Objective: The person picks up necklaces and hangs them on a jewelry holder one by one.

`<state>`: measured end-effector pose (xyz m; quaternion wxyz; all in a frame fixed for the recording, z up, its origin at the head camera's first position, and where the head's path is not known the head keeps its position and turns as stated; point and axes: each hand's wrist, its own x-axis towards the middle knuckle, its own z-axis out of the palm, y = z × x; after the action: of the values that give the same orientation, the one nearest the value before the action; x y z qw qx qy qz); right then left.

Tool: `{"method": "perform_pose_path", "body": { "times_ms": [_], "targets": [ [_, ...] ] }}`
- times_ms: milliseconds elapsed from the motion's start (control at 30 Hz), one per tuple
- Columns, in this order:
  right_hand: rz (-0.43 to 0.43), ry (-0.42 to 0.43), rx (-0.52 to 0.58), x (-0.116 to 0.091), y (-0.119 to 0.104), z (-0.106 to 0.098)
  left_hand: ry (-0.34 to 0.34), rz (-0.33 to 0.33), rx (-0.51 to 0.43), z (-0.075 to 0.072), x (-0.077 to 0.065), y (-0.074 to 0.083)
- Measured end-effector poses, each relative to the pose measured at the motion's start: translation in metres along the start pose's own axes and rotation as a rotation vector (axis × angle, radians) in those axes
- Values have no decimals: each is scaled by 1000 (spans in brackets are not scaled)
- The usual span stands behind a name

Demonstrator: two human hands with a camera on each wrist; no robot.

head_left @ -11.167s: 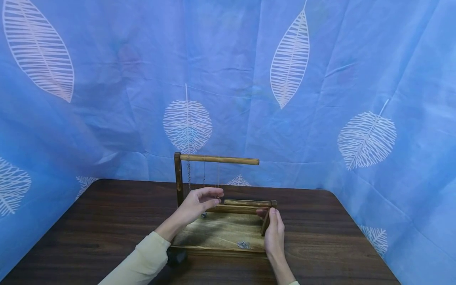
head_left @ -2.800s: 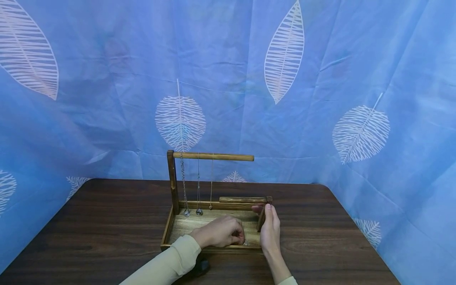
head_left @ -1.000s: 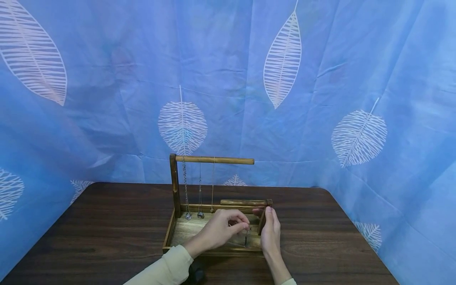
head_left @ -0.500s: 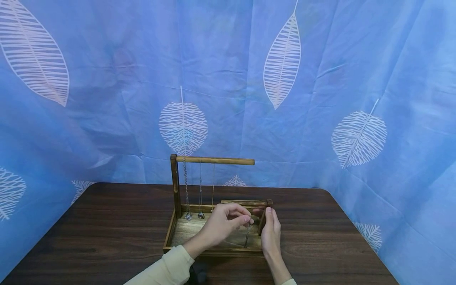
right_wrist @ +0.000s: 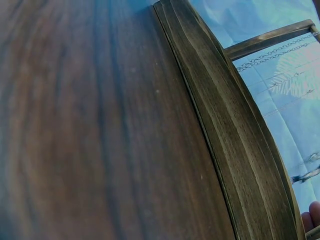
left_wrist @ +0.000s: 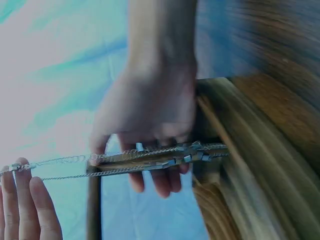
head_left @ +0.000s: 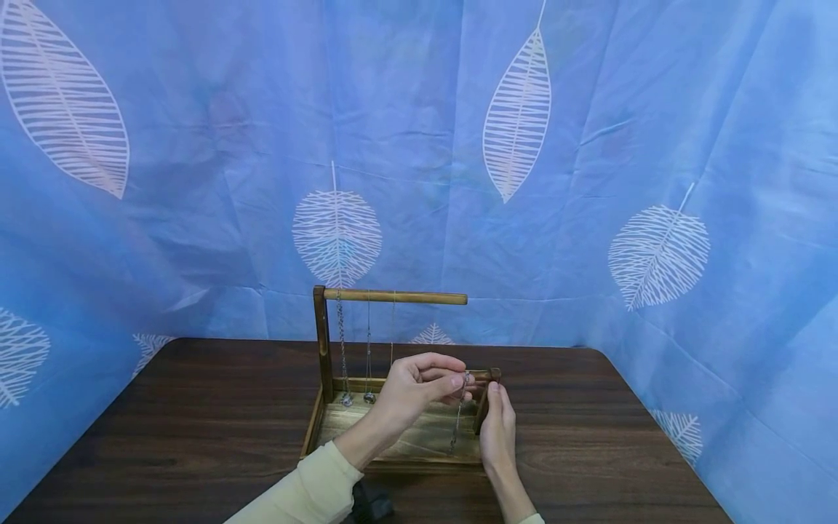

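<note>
My left hand point(head_left: 409, 397) pinches a silver chain point(head_left: 456, 422) at the thumb and fingertips. The chain hangs as a loop, with small square pieces along its lower part in the left wrist view. This hand is level with the short bar point(head_left: 487, 375) of a wooden jewelry stand point(head_left: 419, 447) and overlaps most of that bar. My right hand point(head_left: 499, 429) grips the stand's short right post point(head_left: 481, 409), thumb on the near side and fingers behind it. In the left wrist view, the right hand point(left_wrist: 150, 110) shows beyond the chain.
Three necklaces hang from the tall bar point(head_left: 425, 297): a thick silver chain point(head_left: 341, 335), a thin one with a dark pendant point(head_left: 369, 398), and a fine one point(head_left: 393, 320) partly behind the left hand. The tray stands on a dark wooden table point(head_left: 589, 437) before a blue leaf-print curtain point(head_left: 419, 145).
The left hand let go of the fine necklace's area, reached into the tray, and lifted the silver chain from it toward the short bar. The right hand stays on the post.
</note>
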<state>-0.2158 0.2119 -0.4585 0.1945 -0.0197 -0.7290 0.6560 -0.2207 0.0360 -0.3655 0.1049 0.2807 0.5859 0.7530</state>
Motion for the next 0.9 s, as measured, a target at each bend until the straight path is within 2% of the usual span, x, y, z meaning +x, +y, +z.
{"method": "perform_pose_path", "body": {
  "times_ms": [200, 467, 667, 900],
  "targets": [
    [-13, 20, -3, 0, 1, 0, 5, -6, -57, 10, 7, 13],
    [58, 6, -20, 0, -2, 0, 10, 71, -55, 21, 18, 31],
    [48, 8, -21, 1, -3, 0, -13, 109, -74, 26, 22, 42],
    [44, 18, -18, 2, -2, 1, -20, 97, -92, 28, 22, 48]
  ]
}}
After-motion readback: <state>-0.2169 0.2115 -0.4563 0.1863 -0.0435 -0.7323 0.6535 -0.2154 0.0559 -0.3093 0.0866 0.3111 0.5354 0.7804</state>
